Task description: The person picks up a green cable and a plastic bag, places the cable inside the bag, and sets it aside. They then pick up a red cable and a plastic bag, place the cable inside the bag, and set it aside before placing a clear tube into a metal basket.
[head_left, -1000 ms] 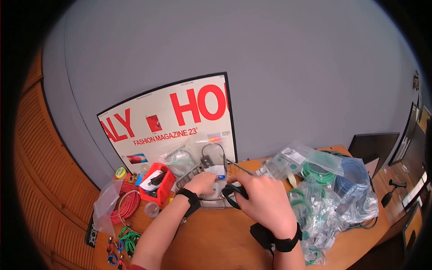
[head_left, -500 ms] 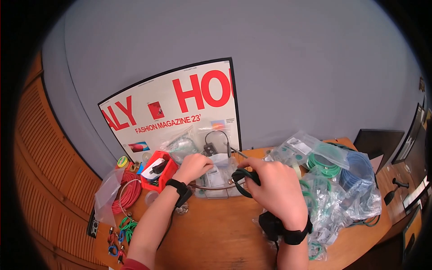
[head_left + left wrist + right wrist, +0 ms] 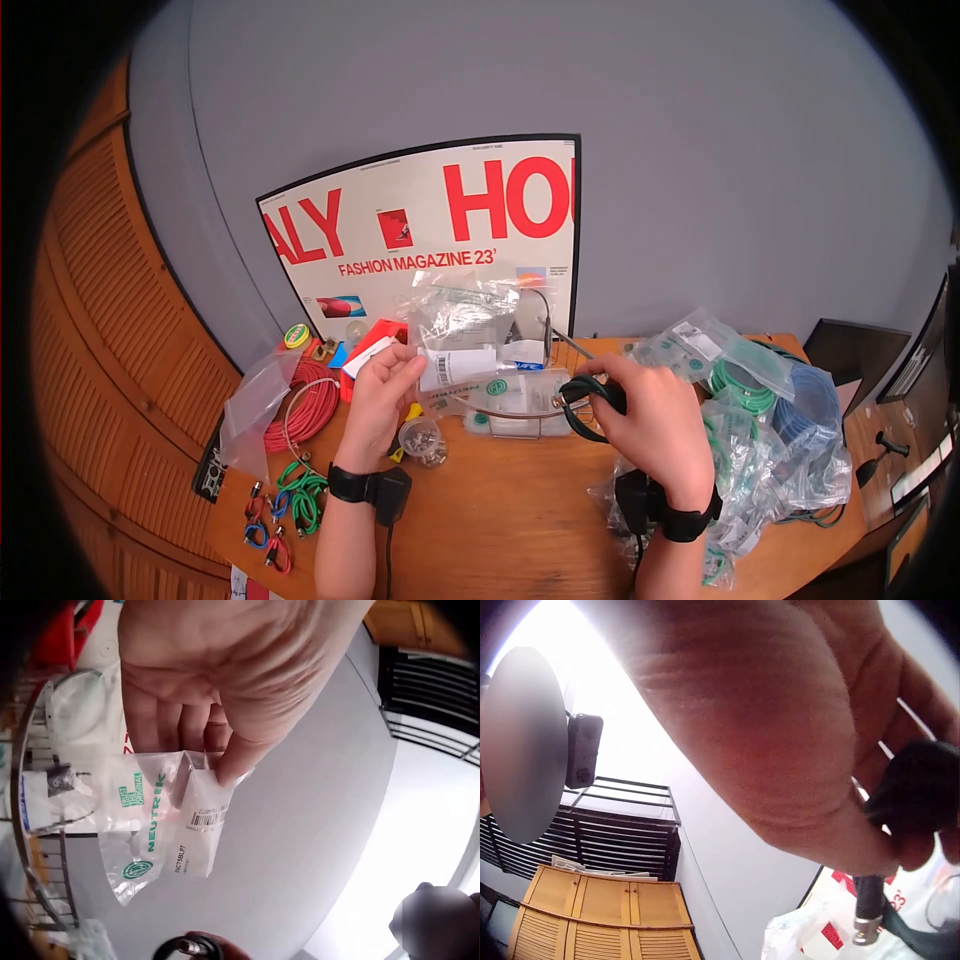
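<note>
My left hand (image 3: 378,405) pinches the edge of a clear plastic bag (image 3: 462,315) between thumb and fingers. In the left wrist view, green NEUTRIK lettering and a white barcode label (image 3: 202,821) show on the bag (image 3: 139,840). It is held up in front of a wire basket (image 3: 500,413), where another printed clear bag (image 3: 540,388) lies. To the right, my right hand (image 3: 660,425) grips a small coil of dark cable (image 3: 612,398). A metal connector (image 3: 866,930) sticks out from this coil below the fingers in the right wrist view.
Left of the basket are a red bin (image 3: 388,335), a clear cup of small metal parts (image 3: 425,445), red cable (image 3: 300,405) and short coloured cables (image 3: 305,510). Bagged green cables (image 3: 740,450) and a blue coil (image 3: 800,410) lie right. A poster (image 3: 420,220) stands behind.
My left hand has come up from the basket, bringing the clear bag with it and turning palm inward. My right hand keeps hold of the dark cable coil. The head view has shifted slightly.
</note>
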Tool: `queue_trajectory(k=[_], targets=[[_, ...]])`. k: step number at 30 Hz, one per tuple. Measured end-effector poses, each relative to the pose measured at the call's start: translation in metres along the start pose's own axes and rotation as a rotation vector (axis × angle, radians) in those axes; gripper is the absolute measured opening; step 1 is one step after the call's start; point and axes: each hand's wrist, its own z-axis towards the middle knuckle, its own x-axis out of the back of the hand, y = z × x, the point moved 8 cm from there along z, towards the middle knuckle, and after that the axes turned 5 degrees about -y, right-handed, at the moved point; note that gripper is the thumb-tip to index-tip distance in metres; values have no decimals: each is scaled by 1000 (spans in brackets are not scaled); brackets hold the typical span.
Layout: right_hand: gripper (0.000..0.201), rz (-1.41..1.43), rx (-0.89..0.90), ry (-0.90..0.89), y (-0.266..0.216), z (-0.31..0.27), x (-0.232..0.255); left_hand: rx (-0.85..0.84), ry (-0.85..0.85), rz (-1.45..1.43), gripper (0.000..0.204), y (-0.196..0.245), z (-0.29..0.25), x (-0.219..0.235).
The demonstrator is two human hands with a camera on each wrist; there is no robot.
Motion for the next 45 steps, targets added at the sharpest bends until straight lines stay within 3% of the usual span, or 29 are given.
queue_trajectory(k=[3,5,10,14,18,21,23,30,32,37,41,45], targets=[[21,46,19,6,-11,2,-1,-5,6,-116,8,7,-12,3],[22,91,34,16,-19,2,-4,15,-151,-69,7,16,-17,-6],[24,679,-76,-8,-20,-6,-14,-25,-241,-62,9,21,-23,-13],[24,674,-117,-76,-23,-12,-17,-13,-366,-44,8,27,-30,-27],[23,688,-105,-178,-29,-14,-30,-47,-364,4,6,26,-30,-40],[23,850,-82,-273,-37,-14,-37,-32,-338,-30,6,30,-32,-44],[24,929,-69,-269,-42,-12,-37,-117,-285,9,10,35,-32,-40],[26,1096,-5,-254,-45,1,-36,-162,-150,83,14,44,-34,-23],[26,1132,-5,-248,-46,1,-37,-120,-101,-45,15,42,-33,-22],[27,1070,-2,-249,-48,2,-41,-133,-104,14,16,35,-31,-19],[27,1060,1,-258,-49,2,-43,-228,-122,43,19,59,-41,-43],[27,1038,-5,-248,-47,2,-43,-135,-213,92,25,42,-40,-36]])
